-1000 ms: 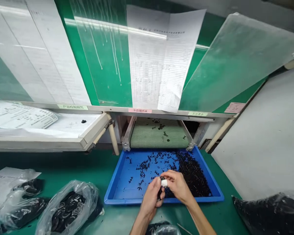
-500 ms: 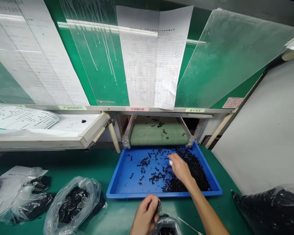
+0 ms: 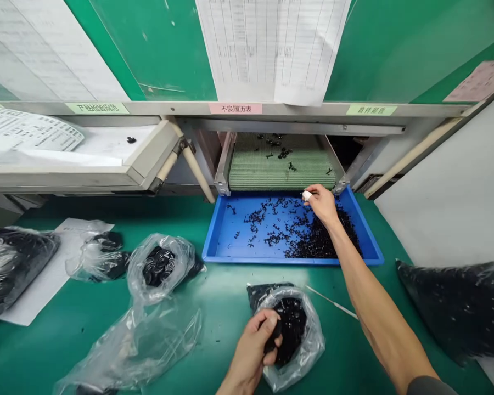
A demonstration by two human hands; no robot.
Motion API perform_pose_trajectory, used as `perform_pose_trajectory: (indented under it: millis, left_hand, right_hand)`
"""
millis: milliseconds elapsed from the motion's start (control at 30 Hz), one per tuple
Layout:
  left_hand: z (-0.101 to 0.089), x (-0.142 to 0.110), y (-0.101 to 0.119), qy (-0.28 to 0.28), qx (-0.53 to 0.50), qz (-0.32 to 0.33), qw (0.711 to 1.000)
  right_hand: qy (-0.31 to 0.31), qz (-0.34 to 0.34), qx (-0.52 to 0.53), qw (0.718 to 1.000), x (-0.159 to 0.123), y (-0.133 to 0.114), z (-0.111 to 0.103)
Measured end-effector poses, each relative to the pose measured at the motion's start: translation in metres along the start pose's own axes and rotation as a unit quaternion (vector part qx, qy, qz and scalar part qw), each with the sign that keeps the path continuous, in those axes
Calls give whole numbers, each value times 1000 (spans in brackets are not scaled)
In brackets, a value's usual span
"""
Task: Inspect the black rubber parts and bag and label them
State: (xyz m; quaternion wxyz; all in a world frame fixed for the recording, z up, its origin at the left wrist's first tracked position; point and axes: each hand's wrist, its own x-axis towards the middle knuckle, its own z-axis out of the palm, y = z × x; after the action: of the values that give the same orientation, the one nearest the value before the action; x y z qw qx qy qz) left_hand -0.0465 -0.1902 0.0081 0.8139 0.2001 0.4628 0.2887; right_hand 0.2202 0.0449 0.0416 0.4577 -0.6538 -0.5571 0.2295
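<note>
A blue tray on the green bench holds many small black parts, heaped toward its right side. My right hand reaches over the tray's far edge by the conveyor mouth, fingers pinched together, a white cot on one fingertip; what it pinches is too small to see. My left hand is curled around black parts at the mouth of an open clear bag of the same parts, near the front of the bench.
A green mesh conveyor with a few black parts feeds the tray. Clear bags of black parts lie to the left, a large dark bag to the right. Papers hang above; a white shelf juts out at left.
My hands have parted: the left drew back from the tray to the open bag, the right reached forward to the tray's far edge. The view has tilted downward.
</note>
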Motion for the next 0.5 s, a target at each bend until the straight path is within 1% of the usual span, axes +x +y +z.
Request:
perform_pose_trajectory:
  millis: [67, 133, 233, 267, 300, 333, 367, 400, 433, 467, 500]
  left_hand:
    - [4, 1, 1, 25, 0, 21, 999]
    - [10, 3, 0, 37, 3, 34, 999]
    - [19, 0, -1, 20, -29, 35, 999]
    - [19, -2, 2, 14, -43, 44, 998]
    - [17, -4, 9, 18, -49, 67, 996]
    - [12, -6, 19, 40, -38, 111, 992]
    - [3, -9, 33, 80, -13, 169, 982]
    - [-8, -11, 49, 131, 18, 233, 963]
    - [-22, -14, 68, 193, 58, 299, 933]
    - [-39, -18, 89, 240, 79, 344, 904]
    - [-56, -21, 108, 273, 88, 374, 882]
  right_hand:
    - [-14, 33, 38, 999, -42, 4, -7]
    - [-23, 53, 65, 996, -88, 2, -17]
    - [-38, 67, 89, 993, -159, -3, -37]
    - [-43, 73, 92, 992, -183, -1, -45]
    - [-37, 93, 84, 991, -207, 5, -54]
    - [-36, 127, 67, 989, -230, 15, -63]
    - [-30, 163, 54, 985, -252, 30, -72]
    - [-31, 195, 49, 979, -272, 46, -79]
    - [-26, 218, 45, 975, -290, 64, -85]
    - [-28, 230, 53, 971, -306, 81, -89]
    - [-34, 236, 69, 969, -321, 96, -91]
